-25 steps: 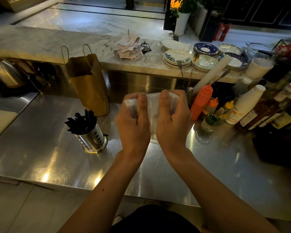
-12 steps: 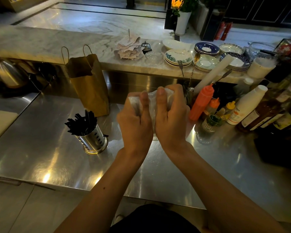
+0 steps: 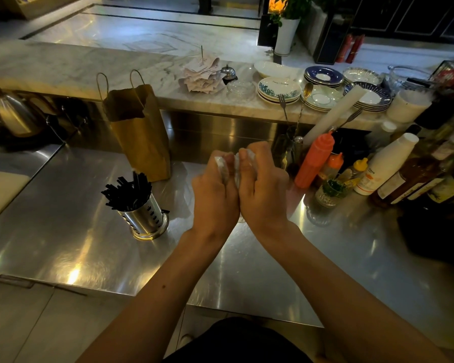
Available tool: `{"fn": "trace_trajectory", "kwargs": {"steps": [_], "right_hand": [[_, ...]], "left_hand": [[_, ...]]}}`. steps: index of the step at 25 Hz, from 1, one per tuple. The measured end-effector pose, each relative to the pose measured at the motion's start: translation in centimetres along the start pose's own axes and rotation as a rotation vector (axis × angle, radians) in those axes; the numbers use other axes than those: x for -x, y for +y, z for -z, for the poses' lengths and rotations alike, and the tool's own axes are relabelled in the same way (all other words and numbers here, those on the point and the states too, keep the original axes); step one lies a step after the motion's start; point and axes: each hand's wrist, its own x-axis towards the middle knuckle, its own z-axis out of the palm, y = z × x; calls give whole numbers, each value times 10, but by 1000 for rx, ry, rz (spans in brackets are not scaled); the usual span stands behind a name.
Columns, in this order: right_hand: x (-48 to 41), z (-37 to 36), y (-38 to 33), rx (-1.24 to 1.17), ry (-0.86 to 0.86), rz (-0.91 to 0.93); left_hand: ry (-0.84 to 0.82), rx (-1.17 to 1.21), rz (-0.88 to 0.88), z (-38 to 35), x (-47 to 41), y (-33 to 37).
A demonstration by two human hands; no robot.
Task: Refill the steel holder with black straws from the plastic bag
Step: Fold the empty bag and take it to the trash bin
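Note:
The steel holder (image 3: 145, 218), a perforated cup, stands on the steel counter (image 3: 63, 231) at centre left, packed with black straws (image 3: 127, 191) that fan out to the left. Right of it, above the counter, my left hand (image 3: 215, 195) and my right hand (image 3: 262, 189) press together, both closed around the clear plastic bag (image 3: 232, 166). The bag is crumpled into a small wad between my palms, and only a strip shows between my fingers. No straws show in the bag.
A brown paper bag (image 3: 139, 132) stands behind the holder. Sauce bottles (image 3: 315, 161) and jars crowd the right side. A raised marble ledge (image 3: 63, 69) behind carries stacked plates (image 3: 278, 90) and receipts. A kettle (image 3: 16, 113) sits far left.
My hands have come together and squeezed the bag from a spread sheet into a tight wad. The holder and straws have not moved.

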Motion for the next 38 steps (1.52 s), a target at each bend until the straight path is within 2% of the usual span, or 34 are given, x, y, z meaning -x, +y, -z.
{"fn": "trace_trajectory", "kwargs": {"steps": [6, 9, 14, 18, 23, 26, 30, 38], "right_hand": [[7, -5, 6, -14, -70, -33], [8, -11, 3, -41, -39, -87], [5, -17, -13, -176, -41, -287], [10, -31, -19, -187, -147, -344], [29, -67, -45, -246, -224, -433], [41, -94, -68, -301, -247, -442], [59, -126, -98, -355, -322, -427], [78, -175, -154, -538, -650, -425]], "left_hand": [[-36, -39, 4, 4, 3, -12], [-1, -49, 22, 12, 1, -13], [108, -23, 270, 43, -1, -17], [157, 60, 404, 76, 11, -24], [309, 203, 554, 123, 32, -32], [396, 283, 570, 158, 41, -35], [399, 299, 593, 207, 60, -44], [592, 316, 526, 279, 112, -34]]}}
